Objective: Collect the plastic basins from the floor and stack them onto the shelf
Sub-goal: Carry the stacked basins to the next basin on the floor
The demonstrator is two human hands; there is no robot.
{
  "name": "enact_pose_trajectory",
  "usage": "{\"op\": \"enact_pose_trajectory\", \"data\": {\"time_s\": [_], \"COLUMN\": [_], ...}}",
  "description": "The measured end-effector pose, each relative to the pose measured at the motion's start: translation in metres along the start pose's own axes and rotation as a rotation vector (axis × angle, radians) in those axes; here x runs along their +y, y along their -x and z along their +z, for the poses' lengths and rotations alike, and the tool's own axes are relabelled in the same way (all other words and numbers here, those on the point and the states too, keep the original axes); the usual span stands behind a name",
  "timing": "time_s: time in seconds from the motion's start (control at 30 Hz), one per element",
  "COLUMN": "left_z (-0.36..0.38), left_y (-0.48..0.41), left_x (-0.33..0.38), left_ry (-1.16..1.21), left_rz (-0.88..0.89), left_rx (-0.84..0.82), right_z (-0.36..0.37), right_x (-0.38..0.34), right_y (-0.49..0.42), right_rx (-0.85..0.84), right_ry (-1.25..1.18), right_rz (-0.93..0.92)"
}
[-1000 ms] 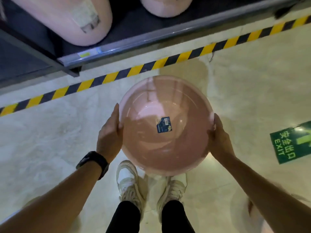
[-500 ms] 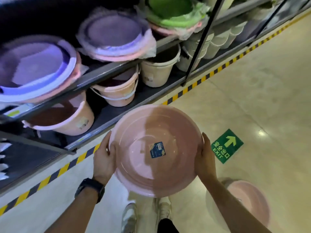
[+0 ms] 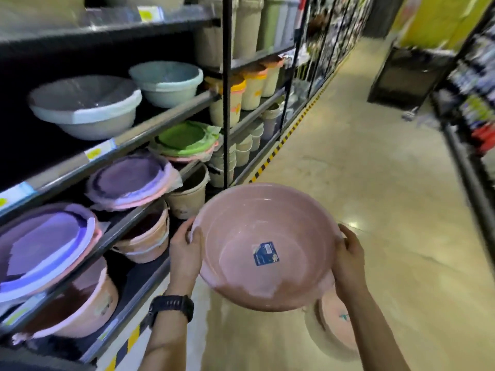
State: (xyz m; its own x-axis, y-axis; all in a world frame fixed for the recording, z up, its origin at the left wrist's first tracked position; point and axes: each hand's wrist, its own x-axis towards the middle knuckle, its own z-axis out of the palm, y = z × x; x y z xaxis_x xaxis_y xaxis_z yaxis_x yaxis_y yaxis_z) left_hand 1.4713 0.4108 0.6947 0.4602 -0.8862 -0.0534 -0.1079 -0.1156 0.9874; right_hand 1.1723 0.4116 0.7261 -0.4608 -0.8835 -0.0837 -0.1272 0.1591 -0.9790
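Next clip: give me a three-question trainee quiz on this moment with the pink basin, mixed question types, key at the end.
1. True or false: the pink basin is held by both the left hand and the right hand, one on each side of its rim.
2. Multiple choice: the blue sticker sits (A) on the outer wall, (B) inside on the basin's bottom, (C) on the wristwatch.
3. Fill in: another pink basin lies on the ____, partly hidden by the right forearm.

Key: 1 true; 2 B; 3 floor.
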Motion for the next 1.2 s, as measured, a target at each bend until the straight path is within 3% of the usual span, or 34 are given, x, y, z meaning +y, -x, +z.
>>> {"op": "enact_pose_trajectory", "data": {"time_s": [0.33,0.7,1.2], "left_z": [0.116,0.244,0.389], "left_y": [0.049,0.13,0.163], "left_x": [0.077,0.122,0.121], "left_ry": [0.085,0.073,-0.077], "left_rz": [0.049,0.096,0.102], "left_rx": [-0.249,-0.371,-0.46], "right_z": [-0.144,-0.29,-0.379], "right_x": [-0.022,-0.015,0.058], "right_y": [0.01,-0.021,-0.083], "right_rx": [0.311,0.449,0.58], "right_ry": [-0.104,-0.234,-0.271], "right_rz": [-0.015,-0.008,0.14]}}
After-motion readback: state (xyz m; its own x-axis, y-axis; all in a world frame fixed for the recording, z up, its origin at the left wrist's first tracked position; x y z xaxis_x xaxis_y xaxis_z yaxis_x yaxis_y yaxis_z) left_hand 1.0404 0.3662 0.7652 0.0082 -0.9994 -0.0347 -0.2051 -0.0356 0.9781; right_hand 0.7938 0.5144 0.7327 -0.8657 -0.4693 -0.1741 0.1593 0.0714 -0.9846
